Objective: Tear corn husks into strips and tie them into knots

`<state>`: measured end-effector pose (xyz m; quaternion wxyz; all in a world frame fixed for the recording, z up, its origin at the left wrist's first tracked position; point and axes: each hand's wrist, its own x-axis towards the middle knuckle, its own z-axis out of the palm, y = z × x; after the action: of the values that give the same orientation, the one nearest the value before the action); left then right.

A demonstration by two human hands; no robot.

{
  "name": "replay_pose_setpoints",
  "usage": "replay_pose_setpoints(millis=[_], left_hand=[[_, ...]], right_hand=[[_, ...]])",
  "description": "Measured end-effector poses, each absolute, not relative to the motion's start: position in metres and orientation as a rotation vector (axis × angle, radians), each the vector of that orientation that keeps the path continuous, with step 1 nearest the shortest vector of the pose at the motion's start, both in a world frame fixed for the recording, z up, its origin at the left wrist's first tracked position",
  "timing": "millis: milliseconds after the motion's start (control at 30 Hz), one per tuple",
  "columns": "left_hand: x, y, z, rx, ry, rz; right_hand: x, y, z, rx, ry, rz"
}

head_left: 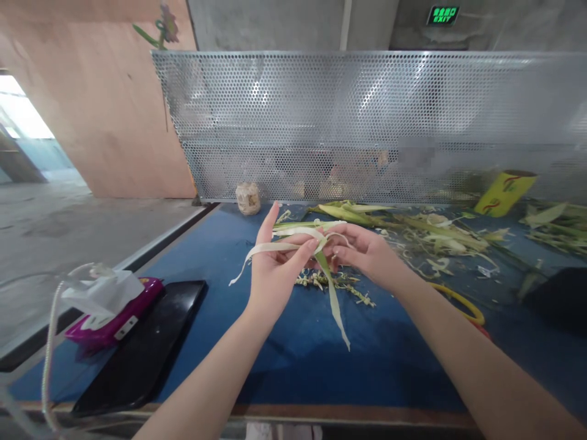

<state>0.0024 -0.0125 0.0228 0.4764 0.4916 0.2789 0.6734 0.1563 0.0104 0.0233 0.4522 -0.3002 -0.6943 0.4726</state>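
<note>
Both hands meet above the middle of the blue table [293,360] and hold thin pale green leaf strips [332,293]. My left hand [275,269] pinches a strip with the thumb and fingers while the index finger points up. My right hand [367,250] has its fingers curled round the strips where they cross. One strip tail hangs down toward me, another trails to the left. A small braided green piece [334,284] lies on the table just under the hands.
A pile of green leaves and scraps [426,232] covers the table's far right. A yellow cup [504,192] stands beyond it, a small jar [248,198] at the perforated metal screen [367,122]. A black tablet [147,348] and pink tissue pack [114,311] lie left, yellow ring [463,302] right.
</note>
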Motion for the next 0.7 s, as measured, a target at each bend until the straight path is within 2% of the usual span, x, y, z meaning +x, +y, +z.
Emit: replay_pose_setpoints(millis=[200,367,700], left_hand=[[0.004,-0.016,0.027,1.215,0.805,1.67],[0.004,-0.014,0.027,1.198,0.871,1.685],[-0.003,-0.007,0.018,1.313,0.951,1.699]], right_hand=[[0.163,0.01,0.027,-0.855,-1.783,0.861],[0.168,0.008,0.03,-0.95,-1.871,0.741],[0.18,0.01,0.039,-1.071,-2.016,0.766]])
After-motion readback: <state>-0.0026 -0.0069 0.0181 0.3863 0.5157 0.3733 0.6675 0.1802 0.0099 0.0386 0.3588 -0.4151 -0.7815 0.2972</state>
